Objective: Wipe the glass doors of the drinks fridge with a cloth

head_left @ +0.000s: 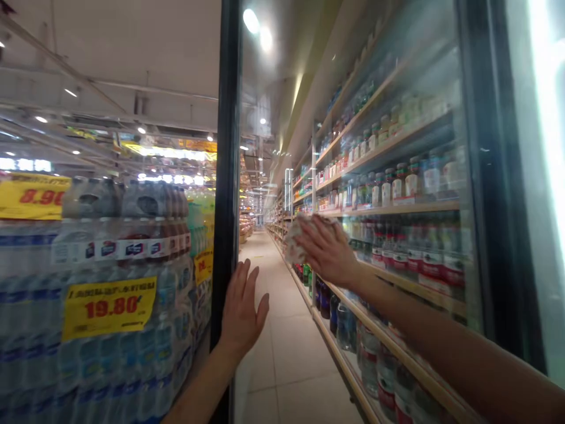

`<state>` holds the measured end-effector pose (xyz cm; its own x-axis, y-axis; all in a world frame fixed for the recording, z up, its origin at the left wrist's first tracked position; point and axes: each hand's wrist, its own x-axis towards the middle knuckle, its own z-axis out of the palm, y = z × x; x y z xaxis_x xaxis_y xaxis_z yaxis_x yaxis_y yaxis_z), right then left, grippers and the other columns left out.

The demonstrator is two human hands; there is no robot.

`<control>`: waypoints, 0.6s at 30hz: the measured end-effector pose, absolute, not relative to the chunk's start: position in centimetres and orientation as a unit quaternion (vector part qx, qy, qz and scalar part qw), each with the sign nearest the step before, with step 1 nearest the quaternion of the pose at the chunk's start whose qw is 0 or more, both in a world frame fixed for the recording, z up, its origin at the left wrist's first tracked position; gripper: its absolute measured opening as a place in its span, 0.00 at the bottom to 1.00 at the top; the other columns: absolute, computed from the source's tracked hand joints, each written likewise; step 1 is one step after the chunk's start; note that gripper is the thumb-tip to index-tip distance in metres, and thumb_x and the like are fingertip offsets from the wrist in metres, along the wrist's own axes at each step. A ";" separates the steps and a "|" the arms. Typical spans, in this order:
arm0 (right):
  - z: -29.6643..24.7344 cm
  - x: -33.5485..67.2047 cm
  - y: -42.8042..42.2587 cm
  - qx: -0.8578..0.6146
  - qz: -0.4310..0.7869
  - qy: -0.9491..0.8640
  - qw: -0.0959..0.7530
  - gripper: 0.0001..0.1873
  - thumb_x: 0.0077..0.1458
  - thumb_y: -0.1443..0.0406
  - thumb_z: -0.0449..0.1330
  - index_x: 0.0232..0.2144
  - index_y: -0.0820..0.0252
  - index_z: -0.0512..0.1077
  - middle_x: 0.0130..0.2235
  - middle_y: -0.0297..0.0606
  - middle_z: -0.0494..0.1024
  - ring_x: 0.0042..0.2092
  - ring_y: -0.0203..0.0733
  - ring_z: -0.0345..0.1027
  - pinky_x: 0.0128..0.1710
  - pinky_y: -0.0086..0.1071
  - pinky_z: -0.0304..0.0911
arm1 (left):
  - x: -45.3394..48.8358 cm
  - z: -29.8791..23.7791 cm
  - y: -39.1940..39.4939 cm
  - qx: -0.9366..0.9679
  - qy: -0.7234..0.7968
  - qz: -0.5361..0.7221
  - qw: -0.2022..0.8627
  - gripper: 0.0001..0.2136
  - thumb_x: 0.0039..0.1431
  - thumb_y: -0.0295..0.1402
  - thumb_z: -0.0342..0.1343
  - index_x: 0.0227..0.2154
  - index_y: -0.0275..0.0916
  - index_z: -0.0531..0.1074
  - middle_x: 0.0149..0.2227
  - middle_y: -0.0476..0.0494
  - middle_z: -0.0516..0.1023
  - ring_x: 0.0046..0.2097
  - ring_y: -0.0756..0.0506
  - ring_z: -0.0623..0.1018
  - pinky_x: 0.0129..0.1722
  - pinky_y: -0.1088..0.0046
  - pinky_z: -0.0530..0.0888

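A glass door [274, 330] with a black frame [228, 147] stands open in front of me. My left hand [243, 309] lies against the door by its frame, with the fingers stretched out and the thumb apart. Farther right, my right hand [326, 250] presses a pale, crumpled cloth [296, 240] flat on the glass. Part of the cloth is hidden under my fingers, and that hand is slightly blurred.
Shelves of bottles [397, 188] show through or in the glass on the right. To the left stand stacked packs of bottled water [110, 365] with a yellow price sign [109, 307]. A tiled aisle [260, 253] runs back in the middle. Bright light strips the far right edge.
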<state>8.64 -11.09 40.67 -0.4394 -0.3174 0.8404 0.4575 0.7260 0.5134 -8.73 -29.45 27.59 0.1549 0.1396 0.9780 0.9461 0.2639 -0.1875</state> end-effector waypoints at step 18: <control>39.3 0.9 -18.2 0.007 -0.300 -0.780 0.549 0.25 0.57 0.62 0.49 0.57 0.57 0.58 0.65 0.43 0.47 0.66 0.56 0.30 0.58 0.62 0.32 | -9.4 27.1 -32.9 -0.458 -0.537 -0.409 0.579 0.26 0.57 0.27 0.49 0.59 0.39 0.51 0.60 0.34 0.57 0.63 0.39 0.56 0.60 0.52 0.59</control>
<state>0.89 -18.19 39.35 -0.3965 -0.3396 0.8529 0.3190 0.8202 0.4749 -9.44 -32.87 27.06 0.0901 0.0188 0.9958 0.9650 0.2456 -0.0919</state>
